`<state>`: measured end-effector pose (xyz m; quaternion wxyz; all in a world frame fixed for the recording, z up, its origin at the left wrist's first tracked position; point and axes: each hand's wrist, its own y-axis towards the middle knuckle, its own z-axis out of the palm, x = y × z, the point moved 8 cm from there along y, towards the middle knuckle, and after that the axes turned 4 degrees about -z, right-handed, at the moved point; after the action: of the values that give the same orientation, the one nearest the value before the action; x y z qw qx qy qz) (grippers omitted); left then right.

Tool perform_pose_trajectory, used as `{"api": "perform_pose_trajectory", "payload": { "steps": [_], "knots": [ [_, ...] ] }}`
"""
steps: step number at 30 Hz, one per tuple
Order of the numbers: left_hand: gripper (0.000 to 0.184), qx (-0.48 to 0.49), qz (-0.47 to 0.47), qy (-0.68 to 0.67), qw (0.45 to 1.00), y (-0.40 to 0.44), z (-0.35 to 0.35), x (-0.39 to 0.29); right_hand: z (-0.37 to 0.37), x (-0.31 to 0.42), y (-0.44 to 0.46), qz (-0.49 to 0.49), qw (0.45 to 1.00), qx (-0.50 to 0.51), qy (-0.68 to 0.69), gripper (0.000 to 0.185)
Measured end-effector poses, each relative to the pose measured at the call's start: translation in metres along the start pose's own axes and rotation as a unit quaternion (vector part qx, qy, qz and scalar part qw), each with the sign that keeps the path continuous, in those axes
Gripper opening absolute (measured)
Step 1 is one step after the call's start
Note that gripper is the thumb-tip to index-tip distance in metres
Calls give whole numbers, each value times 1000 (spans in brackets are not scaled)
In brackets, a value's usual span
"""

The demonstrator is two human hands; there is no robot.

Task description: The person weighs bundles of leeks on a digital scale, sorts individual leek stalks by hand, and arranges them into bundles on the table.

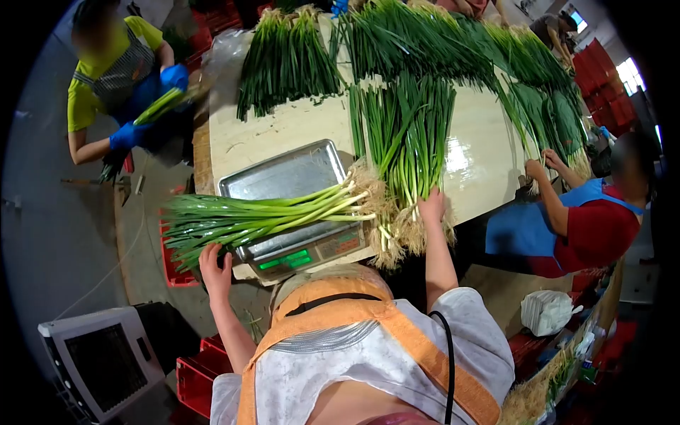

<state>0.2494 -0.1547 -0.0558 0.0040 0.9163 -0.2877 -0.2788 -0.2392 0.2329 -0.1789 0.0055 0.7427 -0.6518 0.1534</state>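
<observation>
A bundle of long green stalks with pale roots lies across the metal tray of a scale with a lit green display. At the bundle's leafy underside, left of the display, is my left hand, fingers apart. My right hand touches the lower right side of a second pile of stalks, near its white stems and roots; its fingertips are partly hidden there, so what it grips cannot be made out.
More stalks lie along the far side of the pale table. A person in blue gloves holds stalks at left. Another person in a blue apron handles stalks at right. Red crates and a grey machine stand below left.
</observation>
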Motion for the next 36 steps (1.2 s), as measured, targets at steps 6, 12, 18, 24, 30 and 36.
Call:
{"api": "perform_pose_trajectory", "payload": {
  "steps": [6, 12, 18, 24, 30, 36],
  "knots": [
    [30, -9, -5, -9, 1000, 0, -1, 1, -21, 39, -20, -29, 985, 95, 140, 48],
    [31, -10, 11, -3, 1000, 6, 1, -1, -5, 55, 0, -143, 948, 23, 282, 48],
    [30, -13, 18, -3, 1000, 0, 3, 0, 18, -23, 16, 2, 996, -63, 55, 77],
    [31, -9, 0, 4, 1000, -6, 2, 5, -3, -58, 13, 106, 935, 19, 339, 63],
    [31, 2, 0, -5, 1000, -3, 4, -2, -38, -99, 50, -20, 985, -169, 5, 49],
    [32, 7, 22, -12, 1000, 0, 7, -20, -10, -45, 17, -154, 983, -76, -59, 31]
  ]
}}
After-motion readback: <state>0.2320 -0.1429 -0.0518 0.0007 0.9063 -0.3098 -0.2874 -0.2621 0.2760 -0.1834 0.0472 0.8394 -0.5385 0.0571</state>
